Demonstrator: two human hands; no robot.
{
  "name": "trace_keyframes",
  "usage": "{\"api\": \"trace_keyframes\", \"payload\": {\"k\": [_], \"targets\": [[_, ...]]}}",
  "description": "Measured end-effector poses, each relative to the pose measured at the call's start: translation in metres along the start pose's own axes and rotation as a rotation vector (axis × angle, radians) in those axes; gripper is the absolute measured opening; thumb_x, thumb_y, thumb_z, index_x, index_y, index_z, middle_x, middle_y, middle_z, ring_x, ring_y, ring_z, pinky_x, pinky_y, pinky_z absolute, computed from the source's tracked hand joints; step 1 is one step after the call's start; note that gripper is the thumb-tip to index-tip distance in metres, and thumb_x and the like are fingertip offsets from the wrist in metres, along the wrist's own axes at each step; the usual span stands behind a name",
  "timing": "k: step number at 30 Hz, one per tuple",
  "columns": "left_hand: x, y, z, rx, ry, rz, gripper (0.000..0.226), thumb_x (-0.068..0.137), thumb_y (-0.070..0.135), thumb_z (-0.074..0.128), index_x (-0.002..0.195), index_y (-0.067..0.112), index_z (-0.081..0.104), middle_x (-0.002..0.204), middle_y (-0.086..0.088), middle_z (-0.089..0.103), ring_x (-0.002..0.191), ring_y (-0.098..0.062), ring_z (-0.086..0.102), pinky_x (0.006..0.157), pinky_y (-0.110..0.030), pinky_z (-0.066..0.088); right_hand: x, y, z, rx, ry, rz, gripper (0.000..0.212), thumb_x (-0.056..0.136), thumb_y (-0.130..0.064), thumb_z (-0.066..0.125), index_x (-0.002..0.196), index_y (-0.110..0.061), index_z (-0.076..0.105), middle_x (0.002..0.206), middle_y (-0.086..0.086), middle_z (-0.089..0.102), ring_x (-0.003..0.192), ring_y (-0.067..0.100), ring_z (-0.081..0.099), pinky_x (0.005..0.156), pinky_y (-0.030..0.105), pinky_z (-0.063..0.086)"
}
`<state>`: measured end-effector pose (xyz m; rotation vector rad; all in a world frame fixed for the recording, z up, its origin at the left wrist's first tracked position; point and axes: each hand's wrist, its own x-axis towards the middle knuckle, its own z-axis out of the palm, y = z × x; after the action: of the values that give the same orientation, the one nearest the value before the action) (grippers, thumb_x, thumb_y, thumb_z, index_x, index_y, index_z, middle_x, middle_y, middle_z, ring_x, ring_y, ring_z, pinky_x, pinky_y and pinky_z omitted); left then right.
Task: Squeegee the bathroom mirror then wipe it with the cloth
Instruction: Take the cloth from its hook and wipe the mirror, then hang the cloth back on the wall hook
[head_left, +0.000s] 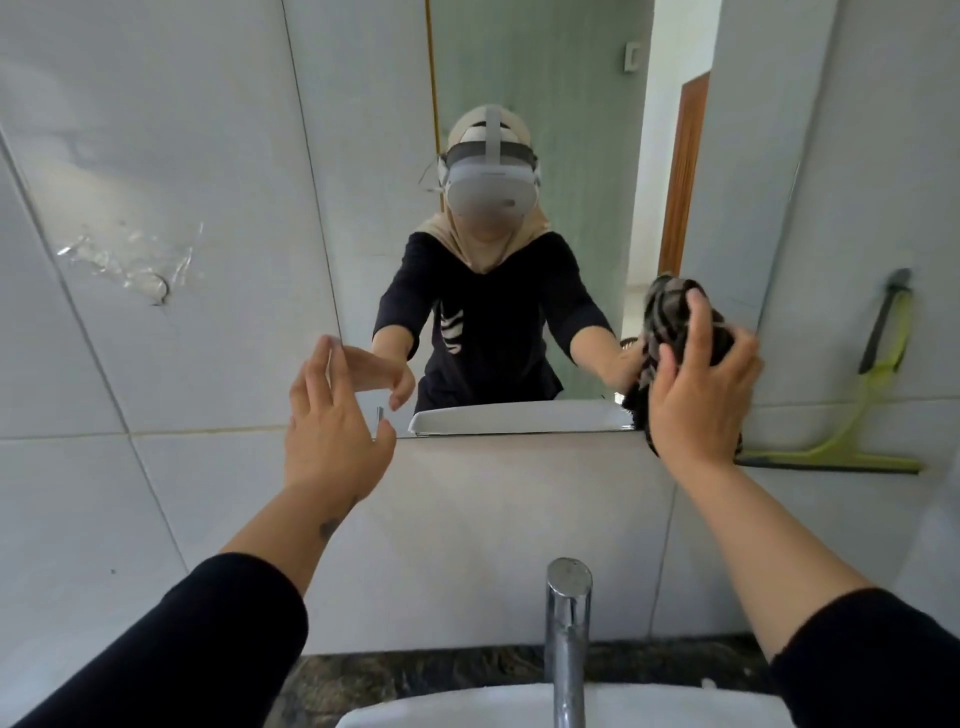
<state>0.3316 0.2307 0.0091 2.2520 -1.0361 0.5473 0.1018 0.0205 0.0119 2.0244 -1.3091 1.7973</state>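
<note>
The bathroom mirror (545, 78) hangs on the tiled wall straight ahead and reflects a person in a dark top. My right hand (698, 395) presses a dark striped cloth (667, 317) against the mirror's lower right corner, fingers closed over it. My left hand (332, 421) hovers near the mirror's lower left corner, fingers spread and holding nothing. A green squeegee (878, 374) with a dark handle hangs on the wall to the right of the mirror, blade at the bottom, just beside my right hand.
A chrome tap (567, 639) rises from the white sink (467, 712) at the bottom centre, on a dark stone counter (415, 670). Peeling clear tape and a hook mark (150, 280) sit on the left wall tiles.
</note>
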Motion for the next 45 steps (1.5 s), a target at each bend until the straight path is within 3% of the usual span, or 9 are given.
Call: {"api": "trace_keyframes", "payload": {"k": [5,9,16,20,29,34,38,41,45], "targets": [[-0.003,-0.003,0.004,-0.081,0.025,0.006,0.088,0.088,0.029,0.056,0.149,0.013,-0.005,0.157,0.002,-0.009,0.143,-0.027,0.001,0.11,-0.043,0.031,-0.015,0.011,0.007,0.113,0.091,0.304,0.053,0.095,-0.022,0.042,0.146,-0.024,0.027,0.131,0.028,0.038,0.108,0.045,0.043,0.084,0.05,0.041],[-0.004,-0.005,0.004,-0.183,0.04,0.012,0.086,0.088,0.026,0.056,0.15,0.017,-0.002,0.157,0.004,-0.006,0.142,-0.023,0.001,0.107,-0.042,0.033,-0.037,-0.016,0.015,0.098,0.048,0.322,0.055,0.095,-0.02,0.042,0.147,-0.025,0.024,0.132,0.029,0.037,0.109,0.045,0.041,0.083,0.053,0.042],[-0.005,-0.016,0.001,-0.287,0.065,0.084,0.077,0.088,0.013,0.051,0.151,0.025,0.006,0.156,0.01,0.002,0.14,-0.018,0.006,0.105,-0.032,0.027,-0.084,-0.087,0.035,0.033,-0.059,-0.06,0.059,0.09,-0.019,0.055,0.143,-0.026,0.03,0.125,0.025,0.045,0.099,0.04,0.048,0.074,0.049,0.047],[-0.005,-0.026,-0.004,-0.341,0.083,0.14,0.07,0.087,0.004,0.049,0.147,0.025,0.021,0.155,0.008,0.012,0.137,-0.019,0.017,0.099,-0.024,0.024,-0.108,-0.126,0.047,0.0,-0.111,-0.219,0.074,0.083,-0.013,0.065,0.141,-0.035,0.026,0.125,0.016,0.035,0.096,0.035,0.042,0.069,0.047,0.046],[-0.027,-0.064,-0.004,-0.516,0.082,0.037,0.045,0.094,0.01,0.044,0.136,0.027,0.039,0.134,0.012,0.035,0.128,-0.01,0.038,0.104,-0.032,0.038,-0.152,-0.179,0.061,-0.044,-0.274,-0.599,0.082,0.077,-0.01,0.049,0.147,-0.039,0.018,0.128,0.01,0.034,0.097,0.03,0.047,0.075,0.043,0.044],[-0.023,-0.084,-0.028,-0.721,0.116,-0.13,0.036,0.099,0.017,0.04,0.133,0.031,0.043,0.133,0.01,0.05,0.116,-0.004,0.051,0.085,-0.01,0.042,-0.144,-0.232,0.058,0.349,-0.412,-0.595,0.075,0.081,-0.005,0.062,0.142,-0.033,0.029,0.118,0.003,0.053,0.092,0.027,0.05,0.073,0.041,0.046],[-0.001,-0.102,-0.067,-0.883,0.182,-0.167,0.032,0.1,0.016,0.037,0.127,0.033,0.044,0.112,0.004,0.061,0.099,0.0,0.059,0.079,-0.013,0.043,-0.119,-0.283,0.058,0.755,-0.569,-0.505,0.048,0.096,-0.017,0.047,0.139,-0.034,0.036,0.114,-0.002,0.057,0.093,0.024,0.051,0.083,0.036,0.044],[0.019,-0.109,-0.096,-0.849,0.28,-0.16,0.027,0.098,0.016,0.041,0.114,0.037,0.038,0.09,-0.004,0.062,0.077,-0.006,0.062,0.066,-0.015,0.048,-0.097,-0.317,0.059,0.818,-0.585,-0.46,0.044,0.097,-0.024,0.043,0.139,-0.037,0.04,0.106,-0.003,0.06,0.094,0.021,0.051,0.083,0.038,0.046],[0.053,-0.118,-0.125,-0.639,0.372,-0.12,0.021,0.098,0.015,0.04,0.101,0.036,0.041,0.089,0.006,0.06,0.075,-0.004,0.059,0.061,-0.018,0.047,-0.072,-0.349,0.061,0.846,-0.538,-0.484,0.047,0.096,-0.023,0.048,0.14,-0.037,0.041,0.093,0.001,0.052,0.088,0.02,0.049,0.079,0.037,0.049]]}}
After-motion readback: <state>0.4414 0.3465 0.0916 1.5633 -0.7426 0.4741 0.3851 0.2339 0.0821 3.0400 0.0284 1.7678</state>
